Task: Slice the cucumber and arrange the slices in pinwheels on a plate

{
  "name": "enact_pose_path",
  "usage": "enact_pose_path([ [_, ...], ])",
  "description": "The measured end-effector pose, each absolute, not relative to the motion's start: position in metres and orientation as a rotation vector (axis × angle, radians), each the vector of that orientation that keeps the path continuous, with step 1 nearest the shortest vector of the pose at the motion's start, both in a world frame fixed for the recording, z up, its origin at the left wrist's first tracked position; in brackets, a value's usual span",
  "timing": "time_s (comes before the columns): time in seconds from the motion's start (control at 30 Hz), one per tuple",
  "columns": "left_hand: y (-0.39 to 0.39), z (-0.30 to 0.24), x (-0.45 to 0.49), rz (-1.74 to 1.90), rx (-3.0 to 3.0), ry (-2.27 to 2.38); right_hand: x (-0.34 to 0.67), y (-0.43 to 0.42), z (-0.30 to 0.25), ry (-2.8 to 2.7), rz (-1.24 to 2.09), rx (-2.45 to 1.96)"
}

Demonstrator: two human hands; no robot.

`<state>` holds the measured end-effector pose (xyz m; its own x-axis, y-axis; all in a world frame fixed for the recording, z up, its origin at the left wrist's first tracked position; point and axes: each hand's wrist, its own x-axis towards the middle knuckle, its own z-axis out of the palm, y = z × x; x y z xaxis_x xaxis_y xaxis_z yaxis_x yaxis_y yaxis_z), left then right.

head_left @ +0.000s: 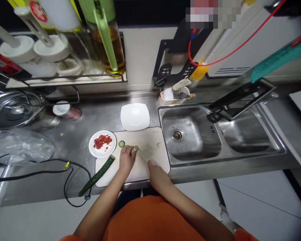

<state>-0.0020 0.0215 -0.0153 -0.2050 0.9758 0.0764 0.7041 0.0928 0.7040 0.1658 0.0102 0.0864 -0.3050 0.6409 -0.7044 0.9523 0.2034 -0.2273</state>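
My left hand (126,160) is closed on a short piece of cucumber (135,148) above the cutting board (150,140). In my right hand (157,175) is a knife (142,156), its blade reaching left to that piece; my fingers wrap its handle. Another cut cucumber piece (121,144) lies just beyond my left hand, and a small end slice (159,145) rests at the board's right. A long dark green cucumber (97,175) lies across the board's left edge, its cut end toward my left hand. The underside of the held piece is hidden.
A white plate of chopped red pieces (91,147) stands left of the board, a white square dish (134,115) behind it. Right is a double sink (190,154) with a black faucet (223,103). Leftward are a black cable (35,175), plastic bag (20,147) and pot (17,110).
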Motion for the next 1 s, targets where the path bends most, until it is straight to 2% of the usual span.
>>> enact_pose_path([
  [0.33, 0.026, -0.013, -0.003, 0.871, 1.612, 1.981, 0.177, 0.006, 0.094, 1.915, -1.009, 1.48],
  [0.57, 0.031, 0.014, -0.001, 0.617, 1.441, 2.011, 0.189, 0.001, 0.101, 1.864, -1.034, 1.504],
  [0.73, 0.042, 0.034, -0.033, 0.545, 1.299, 2.158, 0.193, 0.003, 0.102, 1.866, -1.003, 1.486],
  [1.0, 0.056, 0.033, -0.067, 0.261, 1.59, 2.238, 0.204, 0.005, 0.097, 1.992, -0.983, 1.496],
])
